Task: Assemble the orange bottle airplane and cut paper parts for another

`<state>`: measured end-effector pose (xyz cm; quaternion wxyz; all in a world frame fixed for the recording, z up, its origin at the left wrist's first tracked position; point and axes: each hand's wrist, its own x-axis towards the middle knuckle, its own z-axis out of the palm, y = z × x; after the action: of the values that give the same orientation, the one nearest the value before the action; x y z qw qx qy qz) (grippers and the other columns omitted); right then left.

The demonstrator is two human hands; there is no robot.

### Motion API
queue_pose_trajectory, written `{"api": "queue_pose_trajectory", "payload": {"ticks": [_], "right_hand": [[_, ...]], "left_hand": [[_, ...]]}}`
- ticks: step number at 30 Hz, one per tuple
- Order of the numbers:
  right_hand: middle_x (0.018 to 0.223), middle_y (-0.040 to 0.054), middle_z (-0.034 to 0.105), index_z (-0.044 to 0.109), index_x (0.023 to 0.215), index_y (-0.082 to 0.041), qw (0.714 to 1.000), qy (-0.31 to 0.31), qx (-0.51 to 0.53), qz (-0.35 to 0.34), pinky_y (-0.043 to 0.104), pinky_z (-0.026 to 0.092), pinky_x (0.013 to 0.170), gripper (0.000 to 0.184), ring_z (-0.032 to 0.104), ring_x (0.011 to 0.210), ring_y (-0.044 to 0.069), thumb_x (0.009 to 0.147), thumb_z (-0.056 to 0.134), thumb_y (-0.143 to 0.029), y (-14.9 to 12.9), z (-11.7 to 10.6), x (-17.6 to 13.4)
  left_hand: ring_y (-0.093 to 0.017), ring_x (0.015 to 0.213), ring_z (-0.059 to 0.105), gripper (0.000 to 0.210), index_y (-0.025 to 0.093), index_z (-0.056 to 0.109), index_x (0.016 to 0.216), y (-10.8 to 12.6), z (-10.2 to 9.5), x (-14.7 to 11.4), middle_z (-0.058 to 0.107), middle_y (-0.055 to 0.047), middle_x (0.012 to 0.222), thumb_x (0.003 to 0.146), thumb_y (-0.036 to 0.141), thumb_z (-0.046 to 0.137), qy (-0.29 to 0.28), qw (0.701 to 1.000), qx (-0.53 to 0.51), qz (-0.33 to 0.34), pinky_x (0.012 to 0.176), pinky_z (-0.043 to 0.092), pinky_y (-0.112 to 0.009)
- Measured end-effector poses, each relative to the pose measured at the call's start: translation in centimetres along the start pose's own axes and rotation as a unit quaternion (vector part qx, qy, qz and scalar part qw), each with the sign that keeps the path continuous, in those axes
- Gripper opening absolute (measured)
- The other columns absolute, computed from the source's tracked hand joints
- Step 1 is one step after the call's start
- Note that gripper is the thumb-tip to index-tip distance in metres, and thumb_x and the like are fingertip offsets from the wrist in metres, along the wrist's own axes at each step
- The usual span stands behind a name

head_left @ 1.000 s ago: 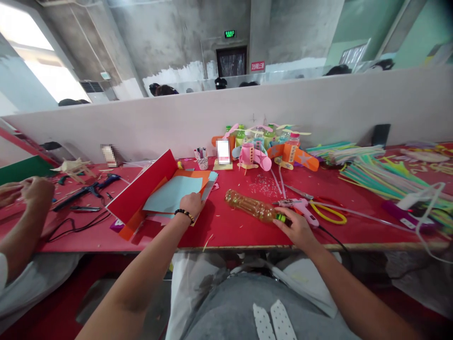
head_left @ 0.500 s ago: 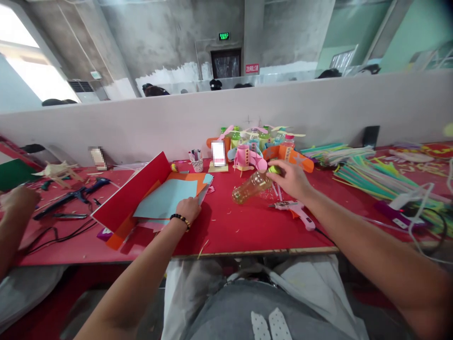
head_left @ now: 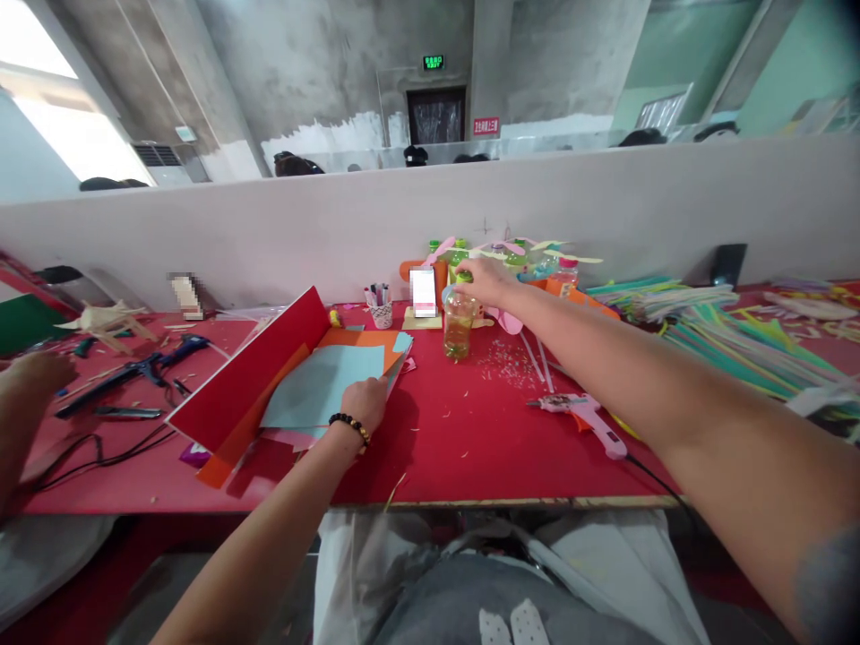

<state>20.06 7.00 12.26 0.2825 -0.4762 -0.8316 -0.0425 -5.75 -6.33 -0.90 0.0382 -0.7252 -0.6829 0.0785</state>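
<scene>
At the right edge of a stack of coloured paper point(head_left: 329, 381), my left hand point(head_left: 365, 405) has its fingers closed on the sheets; the fingertips are partly hidden. Light blue paper lies on top, with orange beneath it and a red sheet point(head_left: 252, 376) standing raised on the left. My right hand point(head_left: 487, 281) grips a clear plastic bottle point(head_left: 458, 324) by its green cap. The bottle is upright, close to the phone; I cannot tell whether its base touches the table. A pink glue gun point(head_left: 588, 419) lies below my right forearm.
A lit phone point(head_left: 424, 292) stands behind the bottle, beside a cup of pens point(head_left: 381, 307). Decorated bottles with paper propellers point(head_left: 517, 255) stand along the partition. Bundles of coloured strips point(head_left: 745, 345) lie on the right. At far left, another person's hand point(head_left: 40, 376) is near tools.
My right hand has carried the bottle left and away from me, turning it from tilted to upright. My left hand stays at the paper. The view has shifted slightly.
</scene>
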Motion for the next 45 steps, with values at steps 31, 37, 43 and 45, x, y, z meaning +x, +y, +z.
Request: {"api": "queue_pose_trajectory", "payload": {"ticks": [31,37,43,45], "right_hand": [[0.129,0.0047,0.057,0.055,0.124,-0.02,0.955,-0.088,0.075,-0.272,0.026,0.043,0.088,0.038,0.053,0.112,0.018,0.087,0.055,-0.015,-16.7,13.1,-1.4],[0.095,0.0087,0.065,0.065,0.093,-0.014,0.971,-0.067,0.092,-0.21,0.032,0.044,0.08,0.019,0.058,0.092,0.02,0.086,0.048,-0.011,-12.4,12.5,-4.2],[0.105,0.0086,0.063,0.065,0.1,-0.015,0.963,-0.079,0.068,-0.25,0.029,0.041,0.083,0.017,0.056,0.097,0.019,0.085,0.056,-0.013,-10.2,12.9,-6.3],[0.099,0.0084,0.063,0.066,0.092,-0.016,0.962,-0.079,0.047,-0.258,0.029,0.041,0.078,0.013,0.055,0.093,0.019,0.089,0.053,-0.016,-10.2,13.0,-6.7]], "left_hand": [[-0.025,0.086,0.066,0.023,0.015,0.066,0.086,-1.5,0.5,-0.5,0.069,-0.013,0.092,0.088,0.033,0.053,0.099,0.983,-0.128,-0.085,0.07,0.044,-0.031],[-0.018,0.089,0.065,0.022,0.02,0.065,0.081,-2.6,0.3,-1.1,0.07,-0.005,0.105,0.09,0.035,0.051,0.173,0.961,-0.207,-0.056,0.076,0.045,-0.025],[-0.02,0.093,0.065,0.015,0.021,0.066,0.083,-1.4,0.3,-1.0,0.069,-0.004,0.108,0.086,0.03,0.055,0.188,0.953,-0.239,-0.007,0.082,0.045,-0.027],[-0.021,0.095,0.065,0.014,0.02,0.067,0.085,-0.9,0.3,-0.9,0.069,-0.004,0.11,0.085,0.026,0.054,0.176,0.954,-0.244,0.005,0.084,0.046,-0.028]]}}
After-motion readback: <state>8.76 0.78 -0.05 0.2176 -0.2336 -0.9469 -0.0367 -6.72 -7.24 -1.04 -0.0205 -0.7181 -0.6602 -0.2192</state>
